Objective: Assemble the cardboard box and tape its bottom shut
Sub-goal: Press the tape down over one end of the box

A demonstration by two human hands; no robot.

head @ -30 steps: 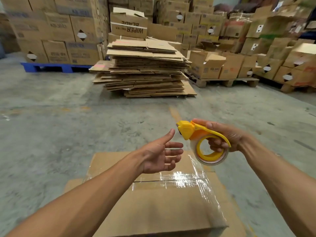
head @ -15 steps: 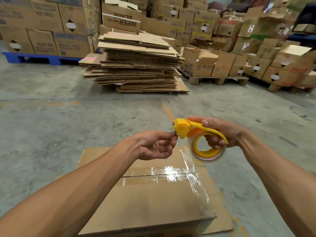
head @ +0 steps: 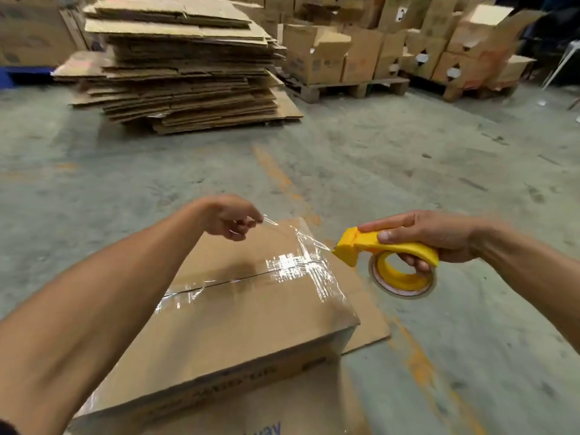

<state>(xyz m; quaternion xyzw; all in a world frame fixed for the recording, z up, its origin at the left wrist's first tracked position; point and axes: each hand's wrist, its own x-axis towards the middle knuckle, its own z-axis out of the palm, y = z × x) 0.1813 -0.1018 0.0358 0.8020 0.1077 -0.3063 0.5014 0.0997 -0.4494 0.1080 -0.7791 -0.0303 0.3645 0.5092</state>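
Box (head: 238, 315): on the floor before you, bottom up, seam already glossy with tape.
Tape (head: 295, 229): keep the free strip taut and square before you lay it — slack will wrinkle.
Left hand (head: 230, 218): fingertips pinched on the tape end, arm reaching over the box.
Right hand (head: 430, 235): clamped round the yellow dispenser (head: 389, 262), just right of the box.
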